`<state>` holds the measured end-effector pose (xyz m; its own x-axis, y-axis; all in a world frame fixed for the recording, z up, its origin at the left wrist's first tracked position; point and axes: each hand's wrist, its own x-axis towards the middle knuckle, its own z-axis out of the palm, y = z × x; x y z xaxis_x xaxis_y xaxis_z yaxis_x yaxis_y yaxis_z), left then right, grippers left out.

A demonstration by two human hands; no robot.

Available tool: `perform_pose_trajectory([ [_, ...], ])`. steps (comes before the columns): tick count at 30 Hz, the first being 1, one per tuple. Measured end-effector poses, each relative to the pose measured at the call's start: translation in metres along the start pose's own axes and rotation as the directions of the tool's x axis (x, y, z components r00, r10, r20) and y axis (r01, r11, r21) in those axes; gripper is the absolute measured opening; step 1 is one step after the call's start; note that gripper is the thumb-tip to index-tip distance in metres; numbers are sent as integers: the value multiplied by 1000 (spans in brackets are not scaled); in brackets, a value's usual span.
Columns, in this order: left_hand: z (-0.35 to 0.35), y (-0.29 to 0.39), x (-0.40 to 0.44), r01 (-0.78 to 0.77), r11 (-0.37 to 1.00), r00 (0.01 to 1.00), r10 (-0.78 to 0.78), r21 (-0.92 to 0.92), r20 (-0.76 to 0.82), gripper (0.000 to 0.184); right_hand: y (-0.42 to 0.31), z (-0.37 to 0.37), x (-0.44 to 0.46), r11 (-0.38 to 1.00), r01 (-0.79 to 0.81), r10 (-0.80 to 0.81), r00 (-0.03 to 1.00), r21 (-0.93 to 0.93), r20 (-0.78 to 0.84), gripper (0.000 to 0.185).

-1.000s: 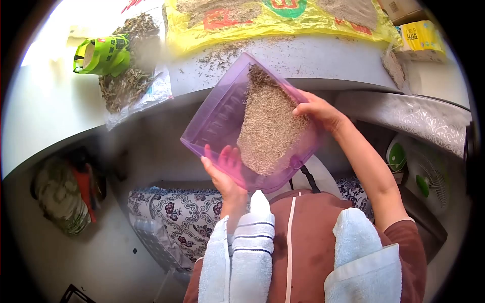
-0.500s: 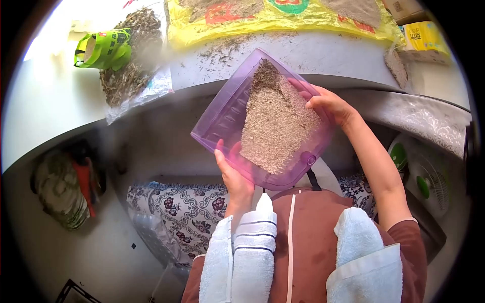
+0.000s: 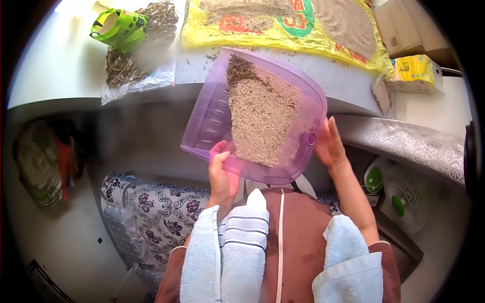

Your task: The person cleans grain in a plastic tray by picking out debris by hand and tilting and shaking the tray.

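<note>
A translucent purple tray [image 3: 204,118] is held up in front of me, its top corner over the table's edge. In it lies a heap of beige grains [image 3: 265,118], with a darker chaffy patch [image 3: 240,69] at the upper left corner. My left hand [image 3: 224,174] grips the lower left edge, thumb on the rim and fingers showing through the plastic beneath. At the tray's right side, my right hand [image 3: 331,144] is upright with its palm against or close beside the wall, fingers stretched out and not wrapped round the rim.
On the white table [image 3: 202,65] lie a yellow plastic sheet [image 3: 252,40] with grain, a clear bag with dark husks [image 3: 124,68], a green bag [image 3: 121,28] and a yellow tissue pack [image 3: 414,73]. A cardboard box [image 3: 404,30] stands behind. At right are a fan [image 3: 404,202] and patterned cover [image 3: 404,144].
The tray has turned and shifted slightly left. My right hand has slid from its upper right edge down to the right side, its fingers now straightened. The view has swung a little.
</note>
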<state>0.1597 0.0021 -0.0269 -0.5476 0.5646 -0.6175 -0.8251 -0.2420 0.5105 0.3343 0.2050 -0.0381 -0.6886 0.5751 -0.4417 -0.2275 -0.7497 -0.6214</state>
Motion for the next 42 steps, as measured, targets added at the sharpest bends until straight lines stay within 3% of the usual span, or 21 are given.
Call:
perform_pose_trajectory([
  [5,21,-4,-18,-189,982,981,189,-8,34,37,20,23,4,997,1,2,999,76,-33,59],
  [9,19,-6,-38,-229,973,964,223,29,143,45,2,30,-2,978,-60,57,998,199,25,45],
  [10,6,5,-49,-190,982,928,174,17,331,53,-4,36,-8,970,-80,72,997,228,41,42],
  [12,-34,42,-47,-11,1000,954,2,29,299,55,-16,45,-19,979,-76,73,997,191,25,42],
  [13,-56,63,-44,-314,946,911,276,84,305,52,-20,46,-21,982,-74,72,997,175,17,42],
  [14,-67,96,-41,-476,784,879,438,398,189,44,-23,44,-23,986,-63,67,997,158,-25,42],
  [15,-69,124,-32,-557,567,793,580,606,186,33,-25,49,-28,988,-77,81,996,132,-25,41],
  [16,-44,143,-34,-655,393,689,662,645,295,25,-31,56,-34,990,-99,101,995,98,-20,41],
  [17,-19,155,-34,-740,137,562,665,659,492,21,-34,62,-39,991,-122,122,992,62,-9,41],
  [19,30,170,-30,-799,-275,417,388,535,822,24,-29,69,-43,991,-127,128,991,30,-32,37],
  [22,66,164,-1,-826,-453,267,210,335,941,27,-21,70,-49,991,-130,129,991,-20,-41,35],
  [26,68,160,9,-781,-506,332,159,366,930,28,-4,55,-49,991,-130,130,991,0,-38,38],
  [32,61,158,16,-753,-553,352,120,357,928,18,-2,80,-64,994,-110,110,994,-19,27,48],
  [38,46,170,18,-808,-475,345,99,348,934,15,1,79,-69,992,-122,122,992,7,10,49],
  [42,29,175,15,-849,-327,398,124,416,909,17,4,73,-71,993,-116,116,993,7,10,50],
])
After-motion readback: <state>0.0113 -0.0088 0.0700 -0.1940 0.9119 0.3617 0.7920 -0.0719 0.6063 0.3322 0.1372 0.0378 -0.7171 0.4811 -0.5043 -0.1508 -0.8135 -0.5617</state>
